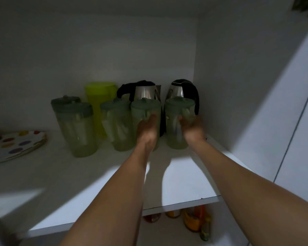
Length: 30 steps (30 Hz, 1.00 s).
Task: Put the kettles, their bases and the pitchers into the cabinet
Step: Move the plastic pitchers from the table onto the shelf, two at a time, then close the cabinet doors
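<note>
Inside the dim white cabinet, several clear green-lidded pitchers stand on the shelf (181, 176). My left hand (147, 132) grips one pitcher (145, 110) near the middle. My right hand (192, 128) grips another pitcher (176, 121) to its right. Two steel kettles with black handles stand behind them, one at the centre (144, 91) and one in the right corner (183, 89). A yellow-green pitcher (99, 100) stands at the back left, with two more clear pitchers (76, 128) (116, 125) in front. Kettle bases are hidden.
A polka-dot plate (12, 144) lies on the shelf at the left. Below the shelf's front edge, bottles and jars (194, 221) stand on a lower level. The cabinet's right wall (238, 86) is close beside the right pitcher.
</note>
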Available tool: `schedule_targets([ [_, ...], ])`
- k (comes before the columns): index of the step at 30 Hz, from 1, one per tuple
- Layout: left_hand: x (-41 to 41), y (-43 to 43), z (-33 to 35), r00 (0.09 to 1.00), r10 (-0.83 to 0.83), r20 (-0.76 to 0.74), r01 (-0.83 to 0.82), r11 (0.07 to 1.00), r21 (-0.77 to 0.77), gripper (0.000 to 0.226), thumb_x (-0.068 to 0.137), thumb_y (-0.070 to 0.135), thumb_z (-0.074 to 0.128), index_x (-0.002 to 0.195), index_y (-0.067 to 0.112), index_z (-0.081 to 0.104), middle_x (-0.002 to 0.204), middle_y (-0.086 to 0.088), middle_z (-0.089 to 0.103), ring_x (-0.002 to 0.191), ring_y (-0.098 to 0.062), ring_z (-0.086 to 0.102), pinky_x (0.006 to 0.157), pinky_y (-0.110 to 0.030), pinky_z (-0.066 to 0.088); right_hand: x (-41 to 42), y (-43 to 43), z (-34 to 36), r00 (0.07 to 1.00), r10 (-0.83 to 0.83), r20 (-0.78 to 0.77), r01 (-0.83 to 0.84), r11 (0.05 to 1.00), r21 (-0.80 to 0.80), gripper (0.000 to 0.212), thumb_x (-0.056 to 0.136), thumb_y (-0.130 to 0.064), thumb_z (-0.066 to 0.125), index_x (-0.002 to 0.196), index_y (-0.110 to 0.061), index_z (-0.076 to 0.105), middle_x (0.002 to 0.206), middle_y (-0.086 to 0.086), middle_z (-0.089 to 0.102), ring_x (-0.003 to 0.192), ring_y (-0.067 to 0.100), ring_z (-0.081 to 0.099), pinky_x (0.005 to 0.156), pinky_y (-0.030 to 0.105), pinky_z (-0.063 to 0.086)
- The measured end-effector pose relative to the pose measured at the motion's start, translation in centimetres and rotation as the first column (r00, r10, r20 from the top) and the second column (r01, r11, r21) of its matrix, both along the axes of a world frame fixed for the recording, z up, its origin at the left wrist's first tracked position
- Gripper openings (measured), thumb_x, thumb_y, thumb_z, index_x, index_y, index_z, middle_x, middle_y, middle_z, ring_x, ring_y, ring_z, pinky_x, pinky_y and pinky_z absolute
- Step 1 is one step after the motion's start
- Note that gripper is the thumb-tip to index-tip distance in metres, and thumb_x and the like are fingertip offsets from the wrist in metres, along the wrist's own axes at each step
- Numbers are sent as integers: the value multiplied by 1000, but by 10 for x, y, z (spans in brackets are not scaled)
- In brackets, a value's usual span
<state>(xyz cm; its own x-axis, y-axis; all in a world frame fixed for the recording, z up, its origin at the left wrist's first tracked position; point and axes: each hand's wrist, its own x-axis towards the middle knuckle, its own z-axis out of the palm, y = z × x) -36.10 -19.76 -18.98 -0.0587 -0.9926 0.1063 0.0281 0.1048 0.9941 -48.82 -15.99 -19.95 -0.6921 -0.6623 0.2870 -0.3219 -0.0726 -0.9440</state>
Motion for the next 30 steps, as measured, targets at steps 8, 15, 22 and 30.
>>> schedule_targets([
  [8,12,39,-8,991,-20,133,13,999,52,68,79,52,74,129,6,60,126,-4,64,120,-27,58,107,-32,43,-2,50,0,999,11,39,-14,997,79,67,74,-41,83,122,-7,51,116,10,63,107,30,62,86,34,49],
  [15,24,104,7,932,71,354,-93,995,45,68,88,41,67,134,-5,48,129,-19,59,115,-38,58,91,-36,47,4,128,13,998,57,-33,-52,991,125,70,88,-39,70,138,-7,34,138,12,48,117,30,51,89,30,38],
  [22,45,203,16,827,189,530,-119,979,-164,52,98,37,52,134,0,46,135,-17,51,120,-36,54,94,-42,45,26,214,19,981,47,-189,-17,988,155,58,96,-44,56,140,-11,37,142,12,50,127,35,50,99,39,42],
  [30,84,293,33,803,175,570,-16,962,-274,46,99,38,50,128,2,49,130,-17,55,116,-35,56,98,-49,48,70,308,37,941,-54,-335,105,985,134,53,99,-43,52,142,-14,41,143,10,51,128,33,50,101,41,42],
])
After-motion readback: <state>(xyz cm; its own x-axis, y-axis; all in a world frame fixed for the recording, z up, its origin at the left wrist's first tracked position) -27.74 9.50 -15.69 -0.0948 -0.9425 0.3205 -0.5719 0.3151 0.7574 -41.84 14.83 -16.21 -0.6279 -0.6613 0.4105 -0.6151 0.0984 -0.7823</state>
